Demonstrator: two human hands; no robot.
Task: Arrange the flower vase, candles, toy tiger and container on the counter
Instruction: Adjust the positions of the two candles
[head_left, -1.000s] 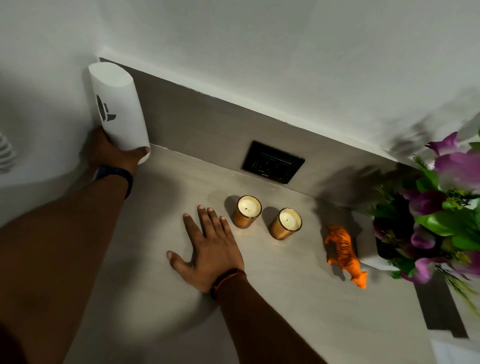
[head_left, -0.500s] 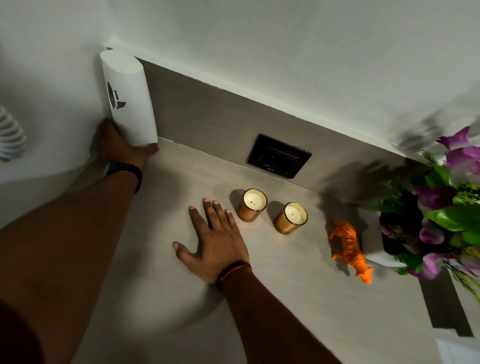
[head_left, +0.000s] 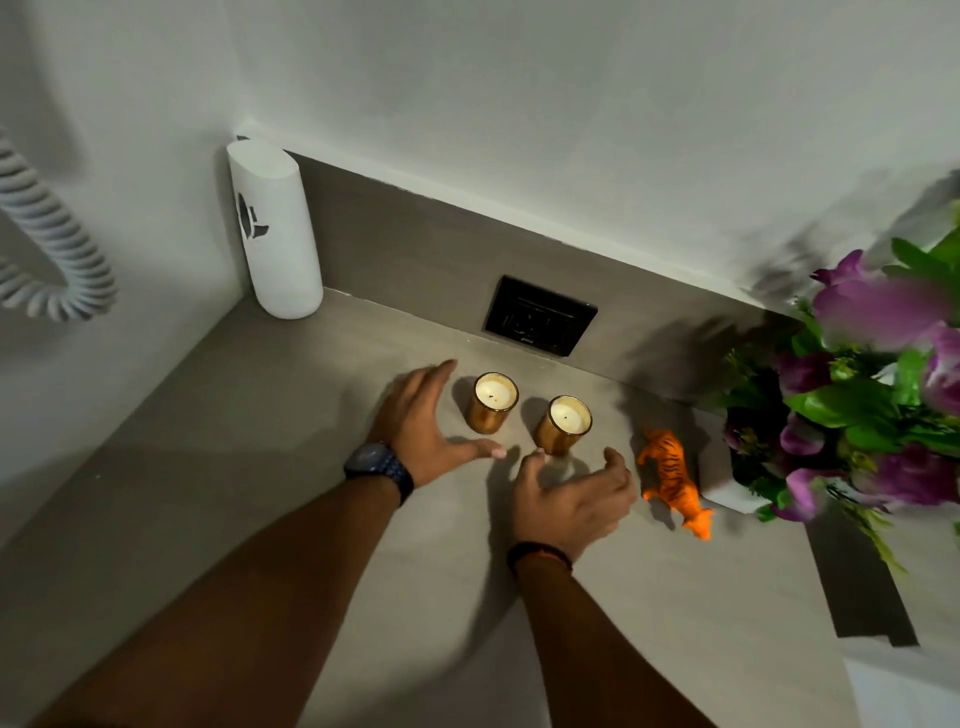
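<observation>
A tall white container (head_left: 274, 231) stands upright in the back left corner of the grey counter (head_left: 218, 467), with no hand on it. Two candles in gold glasses, the left candle (head_left: 492, 401) and the right candle (head_left: 562, 424), stand side by side mid-counter. My left hand (head_left: 423, 428) is open just left of the left candle, fingers curved toward it. My right hand (head_left: 574, 496) is open in front of the right candle, its fingertips close to the glass. An orange toy tiger (head_left: 672, 475) stands to the right, beside the white flower vase (head_left: 719, 480) of purple flowers.
A black wall socket (head_left: 540, 315) sits in the grey backsplash behind the candles. A coiled grey hose (head_left: 49, 244) hangs on the left wall. The flowers (head_left: 883, 395) overhang the counter's right side. A dark strip (head_left: 862, 587) runs along the counter at right.
My left hand let go of the white container, which now stands in the corner, and moved right to the left candle. My right hand lifted off the counter and shifted toward the right candle.
</observation>
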